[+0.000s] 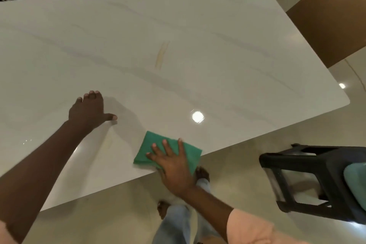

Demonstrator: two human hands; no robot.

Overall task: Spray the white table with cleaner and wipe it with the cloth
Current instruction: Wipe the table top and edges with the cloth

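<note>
The right hand (174, 162) lies flat on the green cloth (168, 151), fingers straight and spread, palm pressing the folded rectangle down onto the white table (178, 25) right at its near edge, down around six o'clock in the view. The cloth sits tilted, its far corner pointing toward eleven o'clock, and the heel of the hand hangs past the table edge, over the floor. Over at nine o'clock from the cloth and well apart from it, the left hand (89, 110) is planted on the tabletop, fingers straight and close together, thumb stuck out toward three o'clock, nothing held, its arm running back to the lower left corner. The table itself is glossy with faint grey veins, and there is a pale yellowish streak (162, 54) near the middle, toward twelve o'clock from the cloth. A bright round light reflection (198, 117) shines on the surface at about one o'clock from the cloth. Off the table at two o'clock stands a brown chair (332, 20), and down at four o'clock a black plastic stool (316, 178) stands on the shiny floor with something pale teal at its right edge, cut off by the frame. Below the table edge, blue jeans (174, 222) and bare feet show on the tiles, and a pink sleeve (253, 230) covers the right forearm.
</note>
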